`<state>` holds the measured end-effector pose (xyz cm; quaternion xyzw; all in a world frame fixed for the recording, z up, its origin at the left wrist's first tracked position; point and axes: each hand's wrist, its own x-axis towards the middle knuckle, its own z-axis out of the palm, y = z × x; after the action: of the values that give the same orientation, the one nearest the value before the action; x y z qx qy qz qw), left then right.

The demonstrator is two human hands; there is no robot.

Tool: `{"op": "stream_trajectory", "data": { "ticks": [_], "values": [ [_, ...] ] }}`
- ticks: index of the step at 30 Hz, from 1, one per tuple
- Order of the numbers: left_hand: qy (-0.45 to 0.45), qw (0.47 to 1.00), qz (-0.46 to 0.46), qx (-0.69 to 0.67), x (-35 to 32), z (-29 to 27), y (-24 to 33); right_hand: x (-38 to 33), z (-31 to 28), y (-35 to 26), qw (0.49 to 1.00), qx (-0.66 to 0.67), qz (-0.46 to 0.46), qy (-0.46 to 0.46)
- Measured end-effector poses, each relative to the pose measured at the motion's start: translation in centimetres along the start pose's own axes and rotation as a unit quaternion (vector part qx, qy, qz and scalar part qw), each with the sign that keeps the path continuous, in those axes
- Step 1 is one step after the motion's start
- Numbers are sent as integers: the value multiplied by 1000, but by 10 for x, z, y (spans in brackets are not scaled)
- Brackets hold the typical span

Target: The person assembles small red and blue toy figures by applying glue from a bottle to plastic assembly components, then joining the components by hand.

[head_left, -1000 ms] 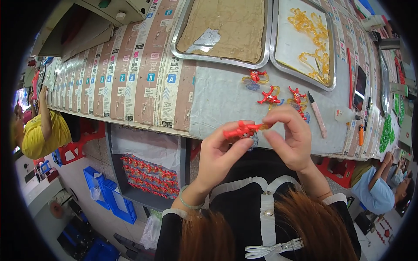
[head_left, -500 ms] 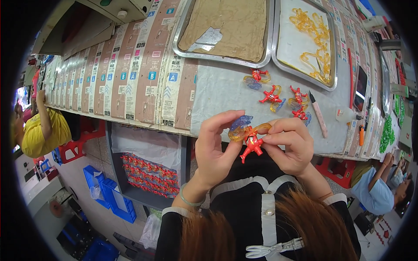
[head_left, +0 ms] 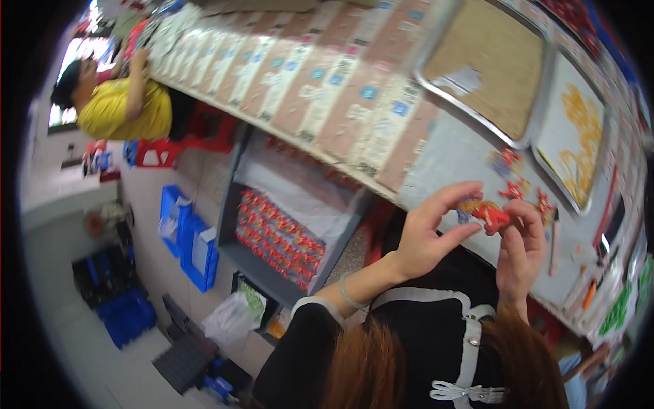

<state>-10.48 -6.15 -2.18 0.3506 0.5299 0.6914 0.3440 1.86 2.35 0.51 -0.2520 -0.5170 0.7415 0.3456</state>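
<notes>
Above the table's near edge I hold a small red toy figurine with yellow and blue translucent swirl parts. My left hand pinches it at the swirl end between thumb and fingers. On the other side, the bent fingers of my right hand close on its red body. Just beyond my hands, several similar figurines lie on the pale sheet. The picture is somewhat blurred, so the figurine's finer details cannot be made out.
A metal tray with a brown lining stands beyond, beside a second tray holding yellow translucent pieces. A pen lies at the right. Below the table edge, a grey drawer holds rows of figurines. A person in yellow is at far left.
The view has swung left and tilted, showing more of the drawer and floor. The figurine has turned from hanging downward to lying more sideways between my hands.
</notes>
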Motion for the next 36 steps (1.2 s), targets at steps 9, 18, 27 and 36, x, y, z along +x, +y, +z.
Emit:
{"op": "stream_trajectory", "data": {
  "ticks": [9, 18, 27, 36],
  "values": [
    [620, 766, 28, 165, -14, -339, -72, 10, -12, -1, 993, -98, 48, 38],
    [491, 689, -248, 472, -16, -471, -158, 3, -23, -2, 989, -107, 77, 69],
    [607, 585, -243, 480, 4, -429, -161, 4, -18, -1, 984, -128, 90, 81],
    [523, 615, -227, 545, 17, -404, -159, 6, -18, 3, 981, -145, 100, 80]
  ]
}}
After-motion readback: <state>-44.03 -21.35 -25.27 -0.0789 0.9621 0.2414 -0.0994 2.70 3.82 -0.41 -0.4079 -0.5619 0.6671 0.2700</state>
